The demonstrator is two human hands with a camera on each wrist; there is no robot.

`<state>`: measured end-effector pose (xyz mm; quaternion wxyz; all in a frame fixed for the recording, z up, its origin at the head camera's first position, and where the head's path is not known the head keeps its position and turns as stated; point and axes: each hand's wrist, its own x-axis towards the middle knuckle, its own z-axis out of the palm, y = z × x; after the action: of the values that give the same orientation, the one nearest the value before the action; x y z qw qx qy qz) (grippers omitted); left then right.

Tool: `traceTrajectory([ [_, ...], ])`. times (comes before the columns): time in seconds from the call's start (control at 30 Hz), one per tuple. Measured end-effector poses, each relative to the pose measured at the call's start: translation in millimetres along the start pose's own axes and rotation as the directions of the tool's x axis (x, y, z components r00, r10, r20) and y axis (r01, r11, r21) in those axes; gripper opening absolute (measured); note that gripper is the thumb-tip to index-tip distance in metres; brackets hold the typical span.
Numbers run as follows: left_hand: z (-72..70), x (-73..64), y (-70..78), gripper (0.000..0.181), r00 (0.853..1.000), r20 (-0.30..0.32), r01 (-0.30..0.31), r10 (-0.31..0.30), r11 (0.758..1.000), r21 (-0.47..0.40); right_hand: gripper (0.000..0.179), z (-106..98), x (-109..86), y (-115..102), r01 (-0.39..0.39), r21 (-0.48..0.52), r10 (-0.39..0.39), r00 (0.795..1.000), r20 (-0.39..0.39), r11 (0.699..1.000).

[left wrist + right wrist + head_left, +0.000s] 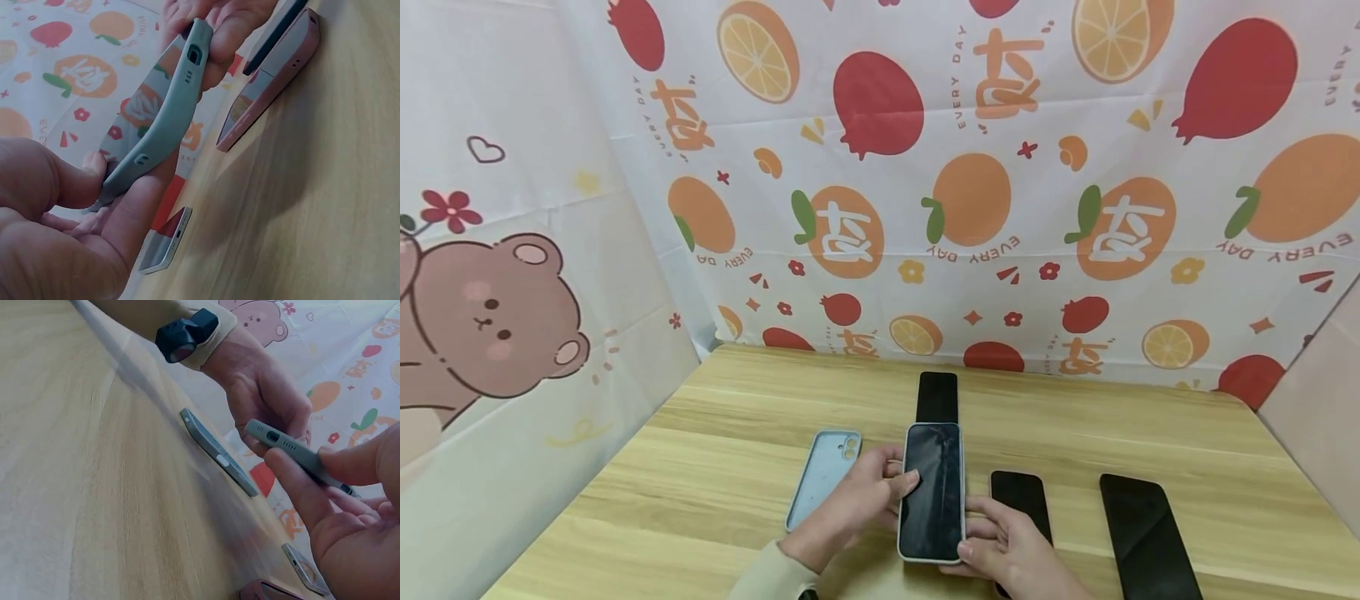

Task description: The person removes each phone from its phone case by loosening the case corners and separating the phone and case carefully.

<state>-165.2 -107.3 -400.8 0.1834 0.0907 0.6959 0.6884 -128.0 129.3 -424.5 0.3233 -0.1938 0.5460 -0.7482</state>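
Observation:
Both hands hold a phone in a pale blue-green case (932, 492) above the table, its dark screen facing up. My left hand (871, 487) grips its left side, the thumb lying over the screen's edge. At the lower right corner my right hand (1011, 546) pinches it, thumb at the front and fingers beneath. In the left wrist view, the case's bottom edge (184, 87) shows the port cutout and speaker holes. Just left of my left hand, a light blue phone case (826, 475) with camera cutouts lies on the table.
Beyond the held phone lies a dark-screened phone (937, 396) with a light frame. A pink-edged phone (1022, 500) lies beside my right hand, partly covered by it. Farther right rests a larger black phone (1150, 533). A fruit-print cloth (1037, 292) hangs behind the wooden table (700, 483).

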Motion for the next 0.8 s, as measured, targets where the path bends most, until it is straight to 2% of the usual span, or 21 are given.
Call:
traceTrajectory([
  [0.2,-2.6,1.4,-0.9,0.035,0.999,0.031,0.015,-0.014,0.999,-0.045,0.066,0.6,0.7,1.8,0.057,0.022,-0.058,0.997,0.057,0.998],
  [0.37,-3.2,3.6,0.6,0.038,0.998,0.058,0.025,-0.021,0.997,-0.071,0.064,0.7,0.7,0.9,0.101,0.022,-0.102,0.992,0.07,0.995],
  [0.6,-2.8,7.1,0.3,0.036,0.996,0.081,0.032,-0.027,0.997,-0.07,0.064,-0.7,-0.5,-1.1,0.077,-0.021,-0.076,0.996,0.038,0.997],
  [0.8,-4.6,5.0,2.8,0.036,0.996,0.084,0.05,-0.043,0.996,-0.079,0.064,0.7,-0.1,-0.1,0.11,-0.083,-0.107,0.994,0.037,0.99],
])
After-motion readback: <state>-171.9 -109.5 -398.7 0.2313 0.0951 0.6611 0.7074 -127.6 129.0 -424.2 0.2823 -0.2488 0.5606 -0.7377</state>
